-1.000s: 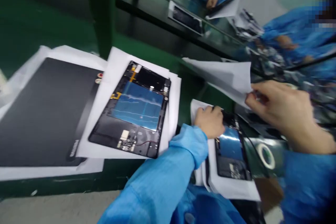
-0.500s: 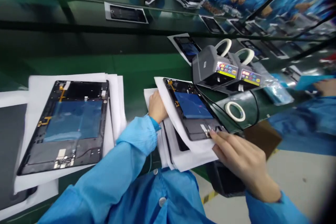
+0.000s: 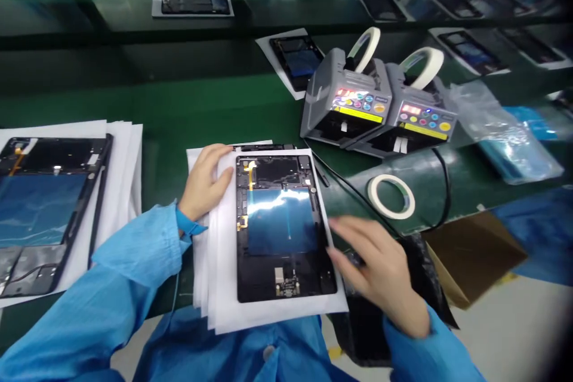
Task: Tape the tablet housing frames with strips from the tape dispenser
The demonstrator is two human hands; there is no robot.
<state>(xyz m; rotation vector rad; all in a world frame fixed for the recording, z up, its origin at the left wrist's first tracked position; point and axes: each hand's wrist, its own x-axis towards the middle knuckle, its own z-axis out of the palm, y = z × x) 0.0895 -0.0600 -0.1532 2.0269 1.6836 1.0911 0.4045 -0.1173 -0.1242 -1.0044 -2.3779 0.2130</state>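
In the head view an opened tablet housing (image 3: 286,277), with a blue-filmed battery (image 3: 282,233) and orange flex cables, lies on a white sheet (image 3: 224,286). More sheets and the edge of another tablet show beneath, making a stack. My left hand (image 3: 206,182) rests against the stack's upper left edge, thumb and fingers apart. Close to the tablet's right edge, my right hand (image 3: 376,262) is open, its fingers spread and slightly blurred; whether the fingertips touch is unclear. Another stack of sheets carries a similar tablet (image 3: 40,203) at the left.
Two grey tape dispensers (image 3: 347,98) with lit panels stand behind on the right. A tape roll (image 3: 391,197) and a black cable (image 3: 447,185) lie before them. Plastic-wrapped blue packs (image 3: 519,149) and a cardboard box (image 3: 474,256) are at right. Tablets on sheets line the back.
The upper tablet and its sheet, tilted before, now lie nearly flat and straight on the stack. My left hand has come out to its upper left edge; my right hand has let go.
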